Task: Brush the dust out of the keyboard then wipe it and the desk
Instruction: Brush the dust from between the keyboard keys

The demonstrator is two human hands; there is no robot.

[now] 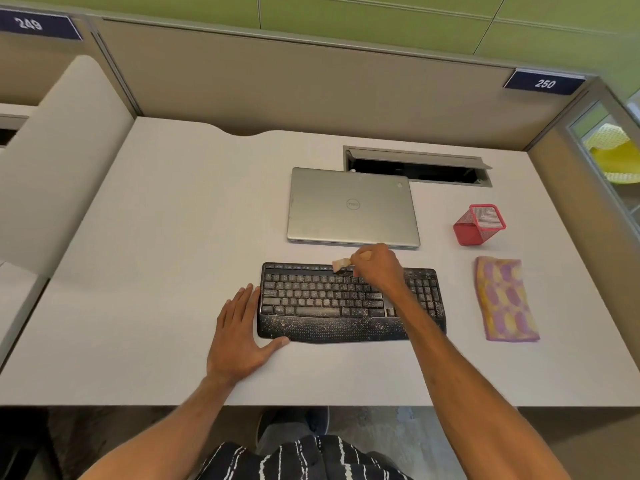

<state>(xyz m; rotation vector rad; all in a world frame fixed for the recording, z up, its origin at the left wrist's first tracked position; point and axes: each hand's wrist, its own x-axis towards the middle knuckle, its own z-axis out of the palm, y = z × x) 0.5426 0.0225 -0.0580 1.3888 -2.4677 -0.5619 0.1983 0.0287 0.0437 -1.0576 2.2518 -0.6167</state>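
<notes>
Two hands: right hand (375, 268) grips a pale brush (341, 265) on speckled keyboard (311, 299) (left hand (239, 337) flat).

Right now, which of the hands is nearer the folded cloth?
Right. The right hand grips the brush over the keyboard, left of the cloth; the left hand lies flat on the desk beyond the keyboard's other end.

Closed silver laptop (353, 207) is laid flat, logo up. Its far right corner is set just over the edge of a cable hatch (415, 166), whose grey flap is raised. Red mesh pen cup (479, 225) is placed right of the laptop, apart from it. Beige partition (311, 91) is fitted behind, with number plates 249 (29, 24) and 250 (544, 83) mounted along its top. Yellow object (613, 154) is seen far right, possibly behind glass; too blurred to identify.
</notes>
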